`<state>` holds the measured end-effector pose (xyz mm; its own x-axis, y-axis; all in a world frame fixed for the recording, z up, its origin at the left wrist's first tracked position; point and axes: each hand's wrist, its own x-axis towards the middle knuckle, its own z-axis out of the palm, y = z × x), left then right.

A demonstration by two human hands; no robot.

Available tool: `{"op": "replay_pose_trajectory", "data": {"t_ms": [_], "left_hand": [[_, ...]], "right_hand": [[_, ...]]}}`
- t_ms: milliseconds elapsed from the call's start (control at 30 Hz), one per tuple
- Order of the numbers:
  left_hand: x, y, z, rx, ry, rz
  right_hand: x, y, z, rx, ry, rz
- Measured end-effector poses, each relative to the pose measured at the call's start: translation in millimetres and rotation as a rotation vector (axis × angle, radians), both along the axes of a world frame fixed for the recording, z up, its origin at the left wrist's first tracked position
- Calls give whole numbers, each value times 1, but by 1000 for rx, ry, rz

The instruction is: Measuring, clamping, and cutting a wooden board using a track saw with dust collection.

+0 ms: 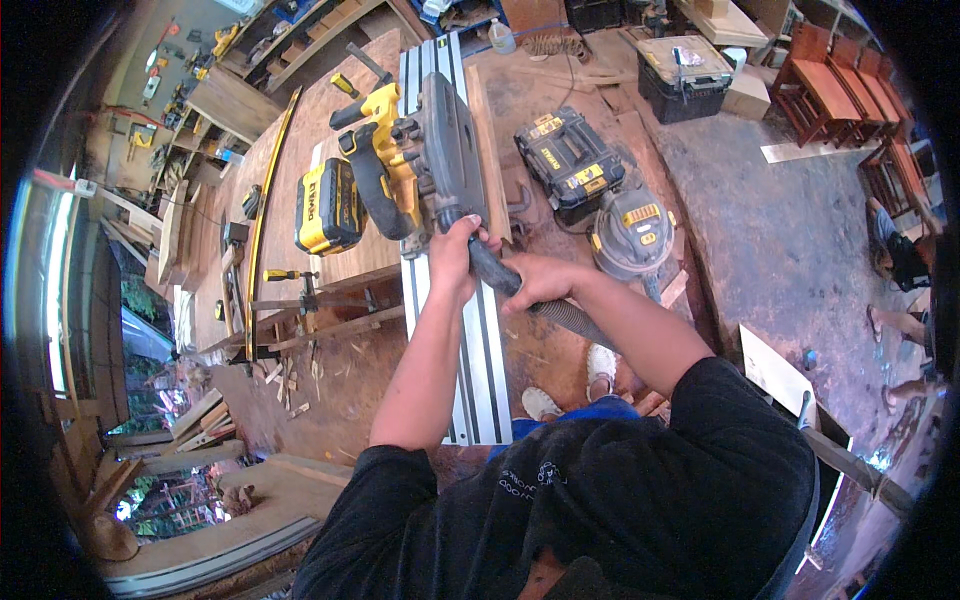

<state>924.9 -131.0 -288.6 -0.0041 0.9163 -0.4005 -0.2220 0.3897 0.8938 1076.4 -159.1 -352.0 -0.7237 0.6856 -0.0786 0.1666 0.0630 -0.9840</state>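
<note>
A yellow and black cordless track saw (445,140) sits on a long silver guide rail (470,370), which lies over the wooden workbench and juts past its near edge toward me. Its big battery (328,206) sticks out to the left. My left hand (455,255) is closed around the dark end of the vacuum hose where it meets the saw's dust port. Just right of it, my right hand (535,281) grips the same black hose (490,268). From there the ribbed hose runs down under my right forearm. Whether the hose end is fully seated is hidden by my left fingers.
Right of the bench stand a black and yellow tool case (570,165) and a round shop vacuum (634,232). Clamps (290,275) and a long yellow-edged level (272,215) lie at left. Wooden chairs (825,85) and other people's legs (900,320) appear far right.
</note>
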Motion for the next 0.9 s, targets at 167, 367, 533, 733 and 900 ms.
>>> {"op": "replay_pose_trajectory", "data": {"t_ms": [167,367,533,733,900], "left_hand": [[-1,0,0,24,4,-1],[-9,3,2,5,37,-48],[-9,6,3,-41,-53,-33],[-5,3,0,-24,-64,-30],[-3,3,0,-23,-94,-13]], "right_hand": [[-2,-4,1,33,-27,-22],[-18,-27,6,138,-95,-420],[-35,-30,22,255,-208,-554],[-33,-27,37,192,-309,-518],[-29,-21,33,173,-186,-454]]}}
